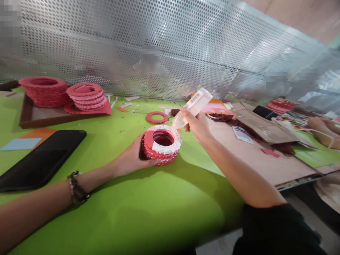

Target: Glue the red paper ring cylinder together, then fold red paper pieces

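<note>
My left hand [131,157] is wrapped round the side of a stack of red scalloped paper rings [162,146] that stands on the green table [127,205]. The top ring carries white patches. My right hand [198,124] grips a clear plastic glue bottle [193,106], tilted with its nozzle down over the right rim of the stack. A single red ring [157,117] lies flat just behind the stack.
A brown tray [29,117] at the back left holds two taller stacks of red rings [45,90]. A black phone [42,157] lies at the left. Brown cardboard [255,156] and paper scraps lie at the right, where another person's arm [324,129] rests. A perforated metal screen [159,46] closes the back.
</note>
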The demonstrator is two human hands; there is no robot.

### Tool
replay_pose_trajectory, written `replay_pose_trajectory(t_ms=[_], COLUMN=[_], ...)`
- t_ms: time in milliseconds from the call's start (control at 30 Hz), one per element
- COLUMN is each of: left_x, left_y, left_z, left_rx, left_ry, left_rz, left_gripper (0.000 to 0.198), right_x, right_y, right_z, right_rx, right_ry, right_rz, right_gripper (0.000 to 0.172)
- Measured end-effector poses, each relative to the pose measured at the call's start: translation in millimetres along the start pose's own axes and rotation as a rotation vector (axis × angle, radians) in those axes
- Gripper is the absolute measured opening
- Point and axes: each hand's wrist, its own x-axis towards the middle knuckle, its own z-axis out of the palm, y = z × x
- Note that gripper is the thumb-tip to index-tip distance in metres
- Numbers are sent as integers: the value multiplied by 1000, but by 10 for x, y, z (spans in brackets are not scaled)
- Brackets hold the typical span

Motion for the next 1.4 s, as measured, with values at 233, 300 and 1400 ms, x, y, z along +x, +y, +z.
replay_pose_trajectory(t_ms=[233,300,1400], left_x=[-24,-27,4], left_y=[4,16,5], left_z=[32,29,-60], left_rx=[-20,-19,-14], left_ry=[45,40,-42], left_rz=[-60,-67,-33], left_gripper=[92,92,85], right_x=[-56,-67,-151], right_y=[-33,-39,-199], right_z=[-38,-46,-276], right_rx=[-1,-3,164], right_ry=[-3,0,-52], right_rz=[9,5,14], right_gripper=[32,32,35])
